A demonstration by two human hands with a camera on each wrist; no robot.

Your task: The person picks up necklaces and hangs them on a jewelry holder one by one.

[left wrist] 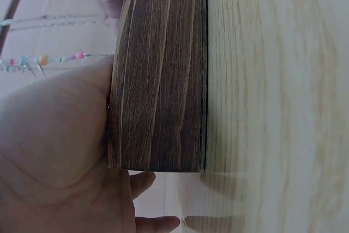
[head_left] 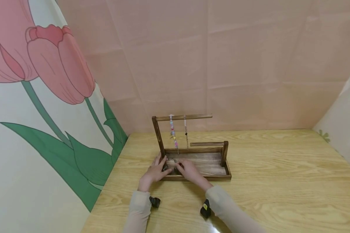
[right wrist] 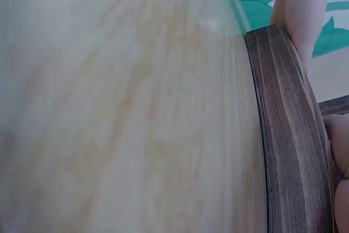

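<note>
In the head view a dark wooden jewellery tray (head_left: 210, 160) stands on the table, with a heap of metal chain jewellery (head_left: 165, 167) in its left end. My left hand (head_left: 155, 171) rests over the tray's left corner, fingers spread, thumb over the near rim beside the chains. My right hand (head_left: 189, 169) reaches over the near rim with bent fingers, fingertips right at the chains; I cannot tell whether they pinch a strand. A beaded strand (head_left: 172, 131) and a chain with a dark charm (head_left: 186, 132) hang from the tall wooden bar (head_left: 198, 116) above.
A lower wooden bar (head_left: 207, 144) juts inward from a post at the tray's right end. The pale wood table (head_left: 280, 174) extends to the right. Behind rises a pinkish cloth backdrop (head_left: 236, 64), and a tulip-printed sheet (head_left: 61, 64) hangs on the left.
</note>
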